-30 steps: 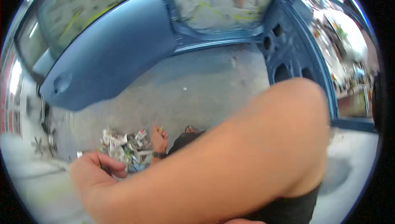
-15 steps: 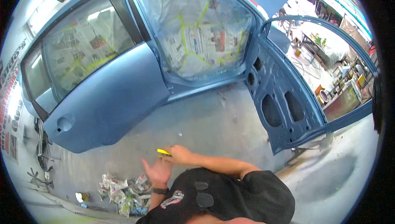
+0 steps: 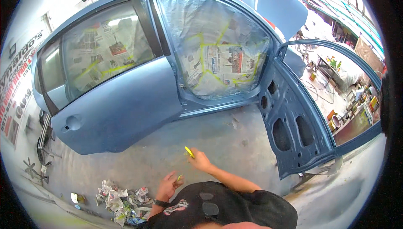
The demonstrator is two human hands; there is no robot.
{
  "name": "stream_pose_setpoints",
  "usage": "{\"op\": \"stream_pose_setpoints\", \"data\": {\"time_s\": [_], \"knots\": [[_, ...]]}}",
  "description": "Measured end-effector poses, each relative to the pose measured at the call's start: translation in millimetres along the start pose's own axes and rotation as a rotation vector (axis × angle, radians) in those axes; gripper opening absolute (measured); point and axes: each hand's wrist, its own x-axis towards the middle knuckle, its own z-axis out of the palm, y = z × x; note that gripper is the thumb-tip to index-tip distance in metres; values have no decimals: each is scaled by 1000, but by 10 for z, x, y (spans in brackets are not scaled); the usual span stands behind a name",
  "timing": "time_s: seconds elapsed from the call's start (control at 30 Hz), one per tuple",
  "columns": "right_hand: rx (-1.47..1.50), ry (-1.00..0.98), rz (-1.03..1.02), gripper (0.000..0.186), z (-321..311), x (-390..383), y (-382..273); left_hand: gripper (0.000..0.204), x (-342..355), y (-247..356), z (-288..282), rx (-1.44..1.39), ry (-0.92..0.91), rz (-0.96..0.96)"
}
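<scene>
My right hand (image 3: 199, 161) is closed round a slim yellow stick-shaped tool (image 3: 189, 151), whose upper end juts out past my fingers, pointing toward the car. Below and to the left, my left hand (image 3: 168, 185) has its fingers curled, with a small yellow-green scrap (image 3: 180, 178) at the tips. What that scrap is stays too small to tell. Both hands are over the floor in front of my body, apart from each other. Neither touches the blue car (image 3: 121, 107) beyond them.
The front door (image 3: 296, 122) stands swung out at the right, its inner panel bare. Newspaper and plastic sheeting (image 3: 222, 59) cover the door opening. Crumpled newspaper (image 3: 115, 199) lies on the floor at lower left, near a small container (image 3: 77, 198). Cans crowd a bench (image 3: 350, 124) at far right.
My hands have come apart: the right moved up and to the right with the yellow tool, while the left dropped lower and its fingers curled. The view has shifted, too.
</scene>
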Motion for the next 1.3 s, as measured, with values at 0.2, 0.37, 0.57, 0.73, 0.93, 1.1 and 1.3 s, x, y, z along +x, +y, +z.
{"op": "stream_pose_setpoints", "data": {"time_s": [0.2, 0.37, 0.57, 0.73, 0.93, 1.1, 1.3], "knots": [[396, -275, -36, 32, -70, -104, -122, 34, 280, -195, -356, -105, 32, 92], [500, -441, -37, 31, -60, -135, -372, 27, 229, -19, -100, -154, 61, 145], [649, -246, 60, 34, -44, -236, -275, 27, 273, -153, -125, -156, 26, 81], [540, -299, 304, 42, -49, -206, -219, 32, 229, -96, 54, -45, -35, 6], [604, -257, 349, 44, -279, -294, -389, 29, 451, -305, -193, 258, 141, 143], [596, -217, 327, 41, -188, -319, -198, 25, 277, -99, 229, 191, -11, 198], [607, -335, 293, 33, -165, -321, -320, 34, 193, 101, 513, -139, -48, 62]]}}
